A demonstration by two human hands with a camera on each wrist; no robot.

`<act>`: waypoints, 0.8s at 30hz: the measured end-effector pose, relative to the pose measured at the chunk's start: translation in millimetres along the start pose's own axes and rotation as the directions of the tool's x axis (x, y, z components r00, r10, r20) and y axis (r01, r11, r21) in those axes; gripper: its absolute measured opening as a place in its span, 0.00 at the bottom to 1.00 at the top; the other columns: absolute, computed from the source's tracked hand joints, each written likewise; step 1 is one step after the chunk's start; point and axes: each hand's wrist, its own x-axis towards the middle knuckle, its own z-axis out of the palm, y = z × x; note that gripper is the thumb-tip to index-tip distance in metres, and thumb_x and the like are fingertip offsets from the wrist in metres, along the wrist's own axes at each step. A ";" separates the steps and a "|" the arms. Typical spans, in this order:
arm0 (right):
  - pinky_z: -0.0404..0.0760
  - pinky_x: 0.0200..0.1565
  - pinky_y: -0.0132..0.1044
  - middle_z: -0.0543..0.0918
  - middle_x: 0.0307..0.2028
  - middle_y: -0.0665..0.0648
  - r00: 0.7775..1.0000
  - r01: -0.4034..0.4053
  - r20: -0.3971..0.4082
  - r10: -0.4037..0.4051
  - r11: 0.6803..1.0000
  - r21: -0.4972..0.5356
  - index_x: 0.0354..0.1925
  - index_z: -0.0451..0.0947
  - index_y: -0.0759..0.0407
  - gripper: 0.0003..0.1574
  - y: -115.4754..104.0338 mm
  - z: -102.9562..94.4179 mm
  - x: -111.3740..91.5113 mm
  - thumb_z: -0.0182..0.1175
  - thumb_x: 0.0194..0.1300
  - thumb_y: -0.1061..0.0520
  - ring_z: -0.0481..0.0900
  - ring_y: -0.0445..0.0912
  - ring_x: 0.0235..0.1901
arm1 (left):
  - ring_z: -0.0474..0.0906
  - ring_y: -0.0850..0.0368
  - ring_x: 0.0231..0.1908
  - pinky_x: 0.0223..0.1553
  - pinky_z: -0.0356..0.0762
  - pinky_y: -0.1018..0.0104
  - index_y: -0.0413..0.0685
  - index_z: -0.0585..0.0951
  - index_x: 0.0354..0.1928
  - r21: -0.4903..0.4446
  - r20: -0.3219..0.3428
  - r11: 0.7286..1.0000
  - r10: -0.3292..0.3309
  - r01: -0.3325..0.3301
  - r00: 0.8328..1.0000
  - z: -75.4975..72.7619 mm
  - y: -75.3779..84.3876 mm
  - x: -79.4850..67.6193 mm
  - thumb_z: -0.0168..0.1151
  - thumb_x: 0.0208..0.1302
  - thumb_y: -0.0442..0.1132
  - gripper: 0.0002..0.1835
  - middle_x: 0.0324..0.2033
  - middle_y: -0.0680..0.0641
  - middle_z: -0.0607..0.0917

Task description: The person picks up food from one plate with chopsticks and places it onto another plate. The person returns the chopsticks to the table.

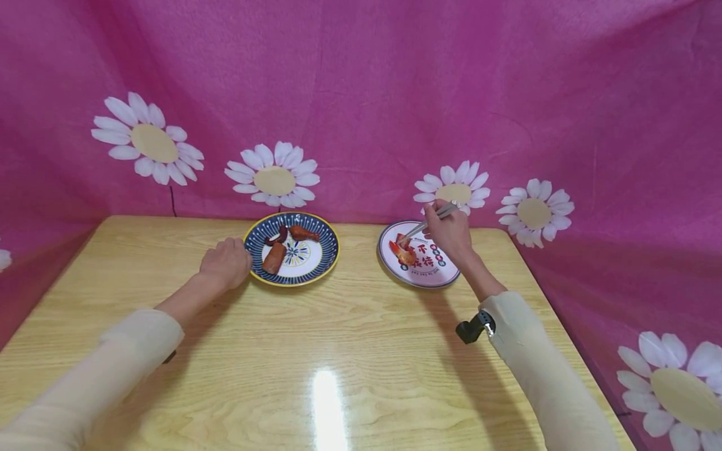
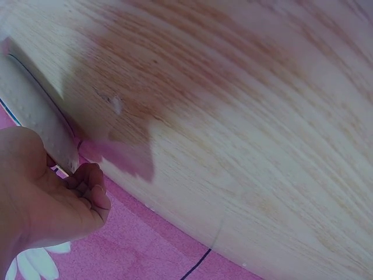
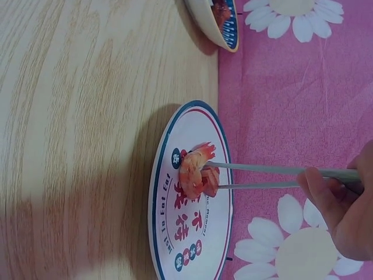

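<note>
My left hand grips the left rim of a deep blue-patterned plate with a yellow edge; the left wrist view shows its curled fingers at that rim. On this plate lie a drumstick, a brown sausage-like piece and a dark red curved piece. In my right hand is a pair of metal chopsticks, slanting down to a white plate with red lettering. Their tips touch the food there, an orange shrimp and a reddish chunk beside it; whether they pinch either one I cannot tell.
Both plates stand near the back of a light wooden table, a stretch of bare wood between them. Behind and at the sides hangs a magenta cloth with white flowers. A dark wrist camera sits on the right sleeve.
</note>
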 end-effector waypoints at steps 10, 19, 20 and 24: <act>0.82 0.23 0.38 0.84 0.26 0.64 0.999 0.037 0.009 -0.037 0.999 0.013 0.30 0.75 0.65 0.19 -6.8 -0.4 -0.9 0.52 0.74 0.53 0.85 0.49 0.22 | 0.73 0.32 0.44 0.44 0.74 0.38 0.22 0.68 0.42 0.001 0.001 1.000 0.002 -0.002 1.000 -1.1 0.4 -1.3 0.40 0.72 0.37 0.18 0.37 0.30 0.72; 0.83 0.26 0.36 0.83 0.25 0.66 0.998 0.047 0.046 -0.053 0.989 0.139 0.31 0.73 0.66 0.19 -28.4 3.0 -3.2 0.53 0.74 0.53 0.87 0.55 0.26 | 0.73 0.31 0.45 0.44 0.74 0.37 0.22 0.69 0.41 0.010 -0.005 1.000 -0.003 0.003 1.000 -0.3 -0.5 -0.3 0.40 0.72 0.37 0.18 0.37 0.30 0.73; 0.84 0.27 0.37 0.83 0.26 0.66 0.997 0.045 0.056 -0.055 0.986 0.158 0.31 0.73 0.67 0.19 -30.9 4.2 -3.6 0.54 0.74 0.53 0.87 0.54 0.26 | 0.74 0.31 0.45 0.44 0.74 0.37 0.22 0.69 0.41 0.014 -0.010 1.000 0.000 0.000 1.000 -0.5 -0.2 0.0 0.40 0.72 0.37 0.18 0.37 0.29 0.73; 0.85 0.29 0.40 0.82 0.27 0.70 0.994 0.036 0.093 -0.058 0.974 0.223 0.33 0.73 0.72 0.22 -39.2 10.0 -7.5 0.55 0.74 0.53 0.86 0.47 0.24 | 0.74 0.30 0.45 0.44 0.74 0.37 0.23 0.69 0.40 0.011 -0.024 1.000 0.005 -0.005 1.000 0.9 0.6 0.7 0.41 0.72 0.37 0.17 0.36 0.29 0.73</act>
